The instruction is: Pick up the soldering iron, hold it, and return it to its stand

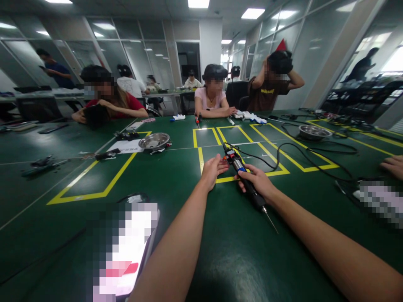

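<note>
The right hand (258, 181) curls its fingers round a screwdriver (253, 193); the left hand (211, 171), fingers loosely stretched out, hovers beside it

— What sort of place is this?
— Part office, part workshop: glass partitions (138, 58) and ceiling lights (199, 3) at the far side.
— And the workshop?
— The near green table (233, 222): yellow-taped outlines (82, 197), metal bowls (155, 141), an electric screwdriver (253, 193).

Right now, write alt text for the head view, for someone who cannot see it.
The right hand holds a screwdriver, its bit pointing toward the viewer; the open left hand is beside its corded end. Yellow tape marks the green table, with people seated beyond.
</note>
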Tool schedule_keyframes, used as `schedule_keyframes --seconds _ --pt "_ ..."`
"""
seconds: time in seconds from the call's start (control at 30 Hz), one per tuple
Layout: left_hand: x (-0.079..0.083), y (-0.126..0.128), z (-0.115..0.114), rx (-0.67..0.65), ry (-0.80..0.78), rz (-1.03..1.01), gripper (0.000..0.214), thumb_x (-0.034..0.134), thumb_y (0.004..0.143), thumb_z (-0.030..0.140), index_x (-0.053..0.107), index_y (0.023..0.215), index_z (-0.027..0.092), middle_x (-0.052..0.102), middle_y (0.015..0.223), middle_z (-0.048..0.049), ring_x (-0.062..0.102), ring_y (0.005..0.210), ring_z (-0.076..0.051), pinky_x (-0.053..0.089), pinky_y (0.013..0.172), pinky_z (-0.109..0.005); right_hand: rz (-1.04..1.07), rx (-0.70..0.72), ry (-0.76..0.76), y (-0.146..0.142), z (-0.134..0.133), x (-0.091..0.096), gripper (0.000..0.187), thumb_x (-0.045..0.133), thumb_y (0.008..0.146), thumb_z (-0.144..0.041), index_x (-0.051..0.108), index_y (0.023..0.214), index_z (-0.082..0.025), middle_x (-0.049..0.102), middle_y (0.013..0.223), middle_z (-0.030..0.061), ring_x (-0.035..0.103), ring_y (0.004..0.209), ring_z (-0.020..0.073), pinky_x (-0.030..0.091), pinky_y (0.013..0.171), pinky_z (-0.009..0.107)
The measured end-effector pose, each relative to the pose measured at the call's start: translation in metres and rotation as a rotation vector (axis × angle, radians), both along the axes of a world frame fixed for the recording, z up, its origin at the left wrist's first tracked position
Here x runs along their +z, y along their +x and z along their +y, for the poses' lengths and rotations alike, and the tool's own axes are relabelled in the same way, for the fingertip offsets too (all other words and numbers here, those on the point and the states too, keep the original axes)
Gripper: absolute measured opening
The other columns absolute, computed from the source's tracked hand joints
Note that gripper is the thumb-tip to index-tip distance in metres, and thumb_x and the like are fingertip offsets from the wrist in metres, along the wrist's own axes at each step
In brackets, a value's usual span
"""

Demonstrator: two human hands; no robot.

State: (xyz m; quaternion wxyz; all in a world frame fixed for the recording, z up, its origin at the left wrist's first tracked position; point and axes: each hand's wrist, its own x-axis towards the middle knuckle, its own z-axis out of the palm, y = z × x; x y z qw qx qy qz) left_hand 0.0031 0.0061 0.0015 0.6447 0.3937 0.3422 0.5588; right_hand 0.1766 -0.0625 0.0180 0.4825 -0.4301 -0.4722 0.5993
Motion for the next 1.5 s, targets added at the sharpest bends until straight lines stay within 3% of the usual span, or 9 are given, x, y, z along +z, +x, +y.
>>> schedule_keyframes --seconds 0.13,0.37,0.53,0.73,1.5 --pt "0.000 0.003 -0.001 -0.029 0.034 0.014 0.035 0.064 0.085 0.047 0.057 0.087 0.012 0.069 0.082 -0.0094 0.069 0.071 -0.018 0.057 0.072 -0.034 0.025 0.043 0.025 0.001 -0.007 -0.006 0.054 0.075 0.075 -0.037 0.049 0.118 -0.020 0.069 0.081 0.0029 0.060 0.052 0.0133 0.050 0.044 0.025" --pt "-0.009 0.005 -0.001 0.030 0.077 0.096 0.033 0.080 0.072 0.033 0.057 0.085 0.012 0.070 0.079 -0.0067 0.068 0.067 -0.014 0.058 0.074 -0.032 -0.005 0.055 0.053 0.004 -0.011 -0.007 0.057 0.075 0.075 -0.041 0.050 0.123 -0.022 0.069 0.083 0.0031 0.060 0.051 0.0134 0.049 0.043 0.024" --pt "-0.006 0.004 0.000 0.035 -0.004 0.039 0.023 0.073 0.079 0.026 0.055 0.082 0.012 0.071 0.080 -0.0096 0.070 0.070 -0.016 0.058 0.078 -0.036 0.021 0.062 0.049 0.004 -0.009 -0.008 0.060 0.074 0.077 -0.040 0.047 0.128 -0.022 0.069 0.082 0.0033 0.060 0.051 0.0133 0.049 0.044 0.025" --pt "-0.006 0.004 0.000 0.002 -0.019 0.047 0.017 0.068 0.084 0.022 0.055 0.082 0.010 0.072 0.081 -0.0128 0.071 0.071 -0.017 0.058 0.078 -0.036 0.059 0.082 0.091 0.006 -0.011 -0.005 0.085 0.072 0.078 -0.038 0.026 0.149 -0.033 0.067 0.081 -0.0004 0.062 0.056 0.0145 0.052 0.048 0.027" --pt "-0.011 0.003 0.001 -0.052 0.034 0.104 0.025 0.069 0.084 0.031 0.057 0.081 0.010 0.071 0.082 -0.0112 0.070 0.069 -0.016 0.058 0.079 -0.036 0.030 0.131 0.093 0.010 -0.011 -0.005 0.084 0.073 0.078 -0.036 0.028 0.150 -0.034 0.068 0.083 0.0015 0.061 0.056 0.0138 0.051 0.048 0.026"
